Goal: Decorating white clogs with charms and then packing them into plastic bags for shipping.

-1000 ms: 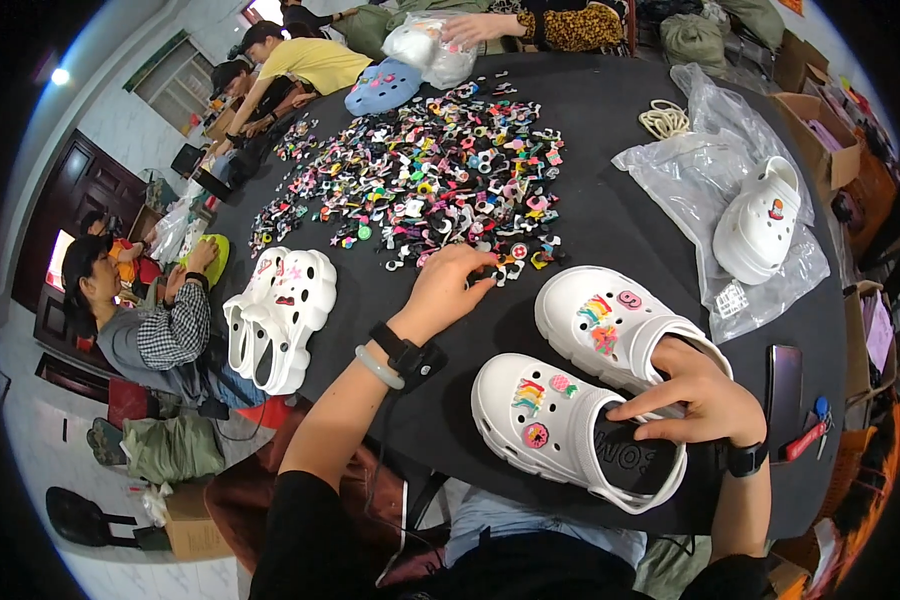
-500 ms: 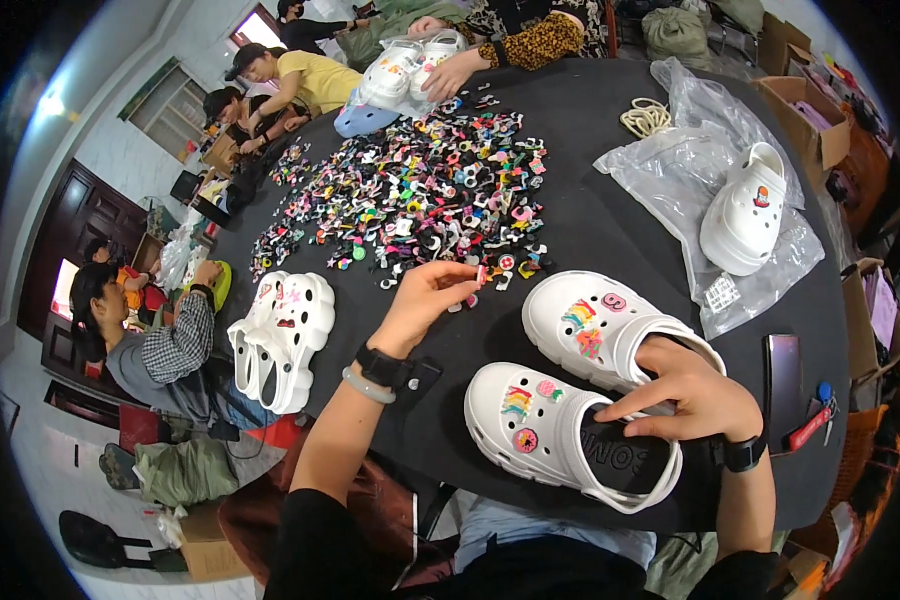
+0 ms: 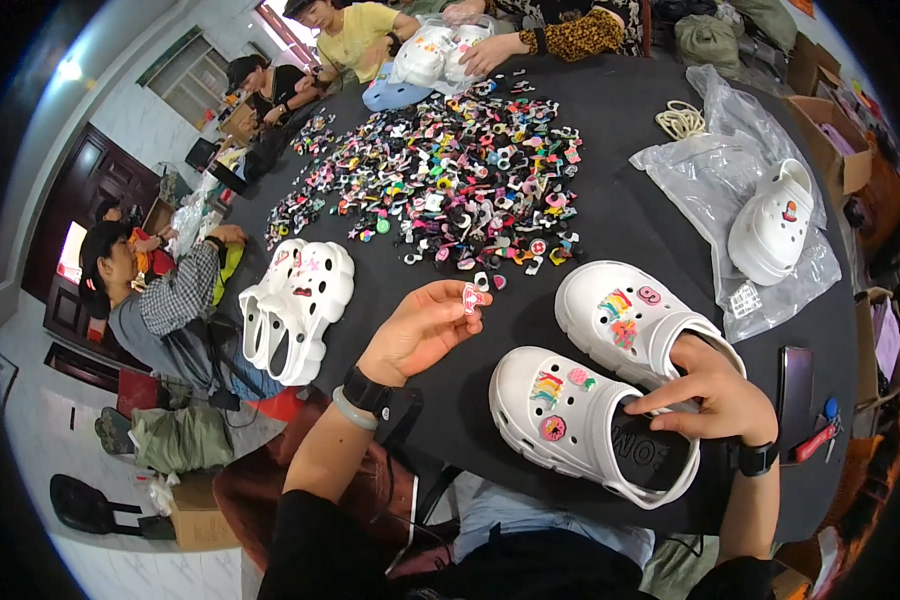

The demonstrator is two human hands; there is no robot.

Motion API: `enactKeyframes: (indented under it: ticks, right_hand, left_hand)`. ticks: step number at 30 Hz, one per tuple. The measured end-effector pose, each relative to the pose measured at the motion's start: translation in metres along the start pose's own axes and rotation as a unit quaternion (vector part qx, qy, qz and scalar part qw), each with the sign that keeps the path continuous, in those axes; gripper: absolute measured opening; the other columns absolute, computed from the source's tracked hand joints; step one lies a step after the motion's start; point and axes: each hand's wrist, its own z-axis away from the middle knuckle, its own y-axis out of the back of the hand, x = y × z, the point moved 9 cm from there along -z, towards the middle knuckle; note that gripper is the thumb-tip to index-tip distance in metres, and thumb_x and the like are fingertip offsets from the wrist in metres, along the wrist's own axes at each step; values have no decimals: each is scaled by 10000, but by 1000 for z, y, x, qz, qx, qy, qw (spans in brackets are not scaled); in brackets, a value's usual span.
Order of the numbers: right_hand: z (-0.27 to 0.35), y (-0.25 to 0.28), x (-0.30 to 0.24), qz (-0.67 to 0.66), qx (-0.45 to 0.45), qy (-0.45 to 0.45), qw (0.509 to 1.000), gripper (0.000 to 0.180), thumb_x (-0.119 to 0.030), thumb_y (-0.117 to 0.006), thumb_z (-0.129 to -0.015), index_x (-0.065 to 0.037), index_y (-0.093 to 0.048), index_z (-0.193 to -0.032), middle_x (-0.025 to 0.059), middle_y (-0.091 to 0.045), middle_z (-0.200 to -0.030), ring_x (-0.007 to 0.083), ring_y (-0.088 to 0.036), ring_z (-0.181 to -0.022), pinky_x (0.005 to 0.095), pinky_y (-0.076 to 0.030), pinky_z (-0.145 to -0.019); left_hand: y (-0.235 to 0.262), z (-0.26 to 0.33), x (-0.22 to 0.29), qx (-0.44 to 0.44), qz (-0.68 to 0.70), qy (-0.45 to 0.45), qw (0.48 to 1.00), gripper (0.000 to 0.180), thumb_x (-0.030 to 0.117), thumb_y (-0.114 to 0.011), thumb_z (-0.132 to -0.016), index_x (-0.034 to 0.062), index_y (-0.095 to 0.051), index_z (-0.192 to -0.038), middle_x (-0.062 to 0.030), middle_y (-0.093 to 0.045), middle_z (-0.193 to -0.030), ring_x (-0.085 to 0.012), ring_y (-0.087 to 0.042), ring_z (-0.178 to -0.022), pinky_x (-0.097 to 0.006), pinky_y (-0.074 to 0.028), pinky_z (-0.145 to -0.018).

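Observation:
My left hand (image 3: 413, 332) pinches a small pink and white shoe charm (image 3: 472, 297) between thumb and fingertips, just in front of a wide pile of mixed shoe charms (image 3: 450, 180). On the right, my right hand (image 3: 710, 400) reaches across two white clogs. Some of its fingers are hidden inside the far clog (image 3: 660, 318), while another digit hooks over the opening of the near clog (image 3: 592, 445). Rainbow-coloured, pink and flower-like charms sit in the tops of both. A second pair of white, chunky-soled clogs (image 3: 303, 295) stands to the left.
A single white clog (image 3: 770, 228) lies on a clear plastic bag (image 3: 685, 165) at the right, near coiled cord (image 3: 680, 120). A phone (image 3: 796, 390) and red-handled tool (image 3: 815, 442) lie at the right edge. Across the table, another person's hands (image 3: 495, 52) hold bagged clogs (image 3: 425, 60).
My left hand has drawn back a little from the pile with the charm, which now faces up more plainly. The whole view has shifted; my right hand stays in the clogs.

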Motion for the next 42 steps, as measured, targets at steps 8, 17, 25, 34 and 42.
enactKeyframes:
  ticks: [8,17,25,34,42]
  right_hand:
    - [0,-2,3,-13,-3,-7,1000,364,-182,-777,-684,-191,-744,-1047,135,-607,-1082,322,-544,-1030,393,-385,-900]
    - [-3,-2,2,-9,-5,-9,1000,360,-173,-781,-678,-181,-746,-1036,152,-609,-1104,341,-551,-1045,407,-390,-908]
    - [0,-4,6,-12,-2,-26,1000,367,-159,-784,-669,-185,-748,-1033,163,-606,-1155,349,-545,-1091,406,-383,-938]
    - [0,-4,6,-2,-8,-32,999,370,-175,-782,-668,-198,-747,-1036,133,-613,-1082,324,-552,-1024,391,-394,-898]
    - [-2,-2,0,13,10,2,1000,365,-179,-769,-668,-210,-748,-1031,119,-607,-1045,317,-548,-979,381,-398,-860]
  left_hand:
    - [5,13,-15,33,15,5,999,239,15,-593,-873,20,-595,-1111,-154,-629,-1076,-168,-591,-839,-331,-479,-796]
    - [-11,23,-20,48,-36,10,998,237,10,-502,-905,-61,-576,-1118,-142,-629,-985,-181,-588,-869,-293,-472,-798]
    - [-62,35,-17,-8,-300,-23,954,270,16,-645,-880,-42,-598,-1140,-82,-652,-1074,-126,-599,-1014,-268,-472,-916]
    - [-104,30,-15,-78,-525,-141,836,180,23,-747,-776,28,-717,-954,-61,-636,-987,-147,-589,-908,-283,-464,-808]
    - [-112,27,-22,-51,-591,-166,788,173,120,-791,-733,102,-742,-897,-6,-585,-857,-162,-519,-877,-303,-405,-798]
